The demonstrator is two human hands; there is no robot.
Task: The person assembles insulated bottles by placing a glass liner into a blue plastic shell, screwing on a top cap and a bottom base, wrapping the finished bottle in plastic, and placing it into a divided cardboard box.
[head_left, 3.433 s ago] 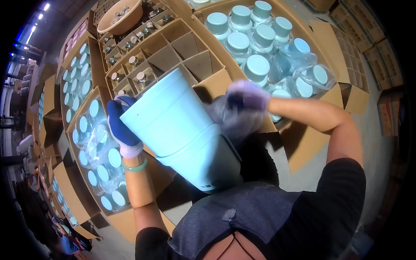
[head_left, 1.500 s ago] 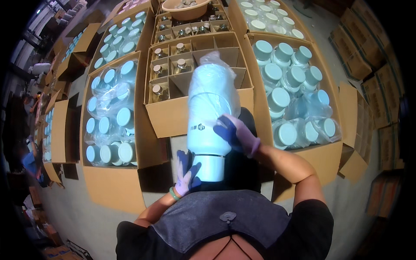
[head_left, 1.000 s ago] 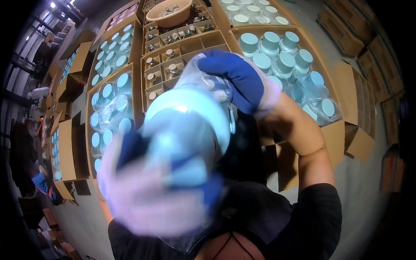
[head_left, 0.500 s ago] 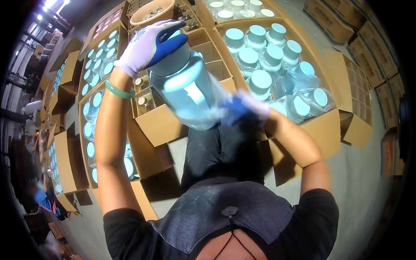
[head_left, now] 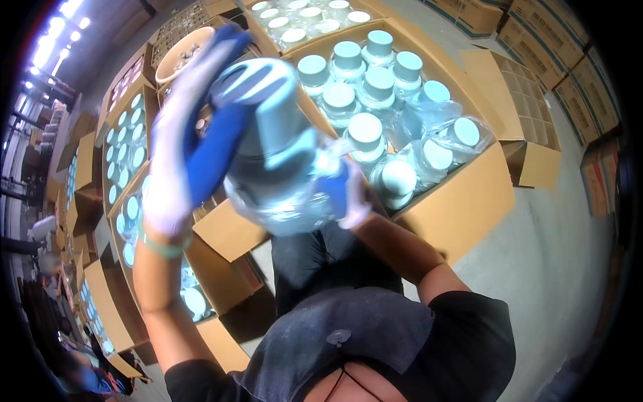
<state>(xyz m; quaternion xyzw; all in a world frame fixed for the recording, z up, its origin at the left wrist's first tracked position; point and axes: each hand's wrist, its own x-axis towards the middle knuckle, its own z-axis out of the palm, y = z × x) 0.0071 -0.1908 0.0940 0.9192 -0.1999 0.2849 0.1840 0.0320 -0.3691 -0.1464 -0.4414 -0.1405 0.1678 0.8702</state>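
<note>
I hold a light blue bottle [head_left: 274, 134] close in front of the camera, wrapped partly in a clear plastic bag [head_left: 295, 201]. My left hand [head_left: 191, 147], in a white and blue glove, grips the bottle's upper end and side. My right hand [head_left: 345, 194], also gloved, clutches the bag at the bottle's lower end. Both are blurred by motion. Behind the bottle an open cardboard box [head_left: 462, 201] holds several bagged light blue bottles [head_left: 378, 80] standing upright.
More open cartons of light blue bottles [head_left: 127, 154] line the left side. A carton with cardboard dividers [head_left: 516, 80] stands at the right. A round bowl [head_left: 177, 47] of small parts sits at the back. Grey concrete floor [head_left: 556, 254] lies to the right.
The bottle has been turned and lifted nearer the camera. My left hand slid round its upper end, and my right hand has pulled the plastic bag up over its lower end.
</note>
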